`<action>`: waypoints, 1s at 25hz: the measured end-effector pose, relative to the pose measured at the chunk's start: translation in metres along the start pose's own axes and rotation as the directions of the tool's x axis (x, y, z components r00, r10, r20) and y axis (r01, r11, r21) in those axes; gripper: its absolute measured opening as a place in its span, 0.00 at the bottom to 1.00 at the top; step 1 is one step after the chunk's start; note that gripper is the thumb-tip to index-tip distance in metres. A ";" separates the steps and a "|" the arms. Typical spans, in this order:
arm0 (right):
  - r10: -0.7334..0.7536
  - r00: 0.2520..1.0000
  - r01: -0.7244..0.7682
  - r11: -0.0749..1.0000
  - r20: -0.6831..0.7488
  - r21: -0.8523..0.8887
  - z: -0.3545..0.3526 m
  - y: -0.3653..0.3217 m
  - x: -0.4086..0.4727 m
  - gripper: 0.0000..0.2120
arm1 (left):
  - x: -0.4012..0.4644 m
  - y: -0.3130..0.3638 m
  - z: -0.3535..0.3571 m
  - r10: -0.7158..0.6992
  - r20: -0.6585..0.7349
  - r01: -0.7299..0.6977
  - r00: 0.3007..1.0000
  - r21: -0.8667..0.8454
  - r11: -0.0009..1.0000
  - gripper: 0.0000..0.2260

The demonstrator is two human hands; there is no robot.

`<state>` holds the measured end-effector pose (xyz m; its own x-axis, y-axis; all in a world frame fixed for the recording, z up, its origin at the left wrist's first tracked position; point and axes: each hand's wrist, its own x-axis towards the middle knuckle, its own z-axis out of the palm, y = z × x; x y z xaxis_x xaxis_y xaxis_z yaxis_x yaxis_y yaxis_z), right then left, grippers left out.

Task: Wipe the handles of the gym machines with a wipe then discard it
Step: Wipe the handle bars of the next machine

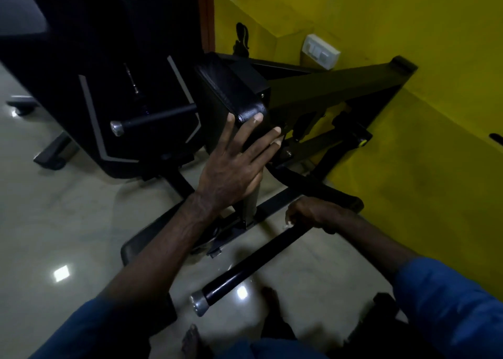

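wipe (288, 224) mostly hidden under right hand (313, 213); feet blurred at bottom edge.

Person wears a blue long-sleeved top; both sleeves are pushed up, leaving forearms bare from roughly the elbow down. Left sleeve (89, 328) and right sleeve (449, 301) show the same plain blue cloth, no markings visible. Left hand (231, 168) and right hand (315, 211) are bare: no gloves, rings or watch seen. Feet (190, 339) are bare.
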<state>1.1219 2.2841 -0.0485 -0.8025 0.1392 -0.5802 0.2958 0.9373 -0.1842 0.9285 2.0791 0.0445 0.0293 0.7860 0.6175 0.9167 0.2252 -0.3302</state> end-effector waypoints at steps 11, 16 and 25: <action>-0.309 0.948 0.301 0.948 0.074 0.100 -0.027 0.053 0.014 0.06 | 0.015 0.043 0.008 -0.271 -0.024 0.270 0.962 0.196 0.943 0.22; -0.460 0.866 0.478 0.877 -0.196 0.054 0.017 0.009 -0.019 0.14 | 0.018 0.044 0.008 -0.298 -0.034 0.299 0.954 0.195 0.934 0.24; -0.252 0.661 0.255 0.961 -0.706 -0.104 0.075 0.020 -0.045 0.21 | 0.016 0.038 0.005 -0.244 -0.041 0.247 0.969 0.170 0.954 0.22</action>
<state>1.2025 2.2727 -0.0856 -0.9714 0.0814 0.2233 0.0257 0.9699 -0.2421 0.9618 2.1030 0.0379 -0.1786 0.6830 0.7082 0.8142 0.5068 -0.2834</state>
